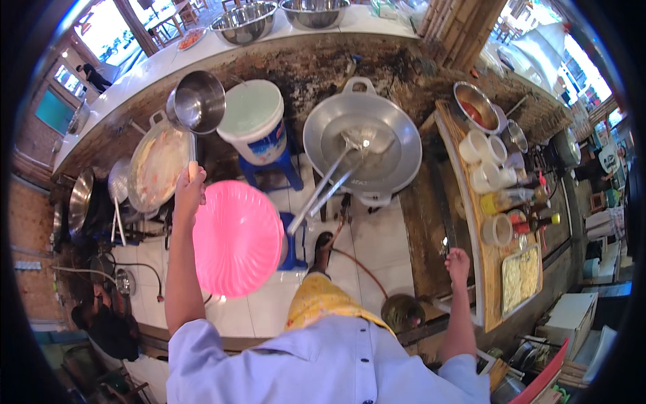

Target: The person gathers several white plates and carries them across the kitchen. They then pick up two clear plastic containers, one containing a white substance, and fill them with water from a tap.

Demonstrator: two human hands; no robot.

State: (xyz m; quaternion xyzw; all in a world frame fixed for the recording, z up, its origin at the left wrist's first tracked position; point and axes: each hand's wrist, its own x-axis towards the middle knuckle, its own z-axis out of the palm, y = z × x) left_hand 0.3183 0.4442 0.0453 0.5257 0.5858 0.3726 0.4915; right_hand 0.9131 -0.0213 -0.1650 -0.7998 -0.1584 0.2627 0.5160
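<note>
An open-air food-stall kitchen: large wok on a burner, condiment jars, steel bowls.

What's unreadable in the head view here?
- Left hand: its grip on the ladle and pink plate is hidden by its own back.
- Right hand: whatever its fingertips touch on the counter is too small to tell.
- Ladle contents: glare.
- Floor below: blocked by the shirt.
</note>
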